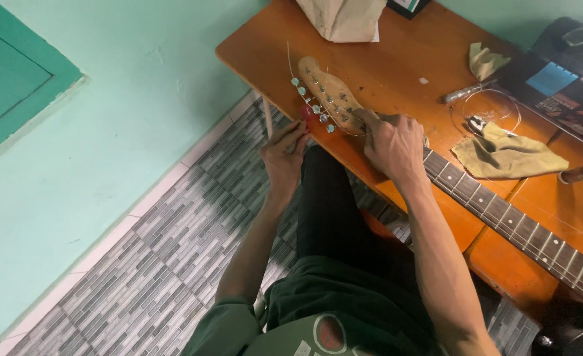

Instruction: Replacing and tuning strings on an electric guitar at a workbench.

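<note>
Restringing at the guitar headstock on the counter.
Left hand grips red winder; right hand pinches string at 12 o'clock; slack may slip, whip.

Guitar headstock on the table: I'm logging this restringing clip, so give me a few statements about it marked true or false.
1. The guitar headstock lies on an orange wooden table. True.
2. The left hand is at a tuning peg on the headstock's edge. True.
3. The right hand holds a green cloth. False: it rests on the neck by the headstock; the cloth lies apart.
4. The floor is bare concrete. False: patterned grey tiles.
</note>
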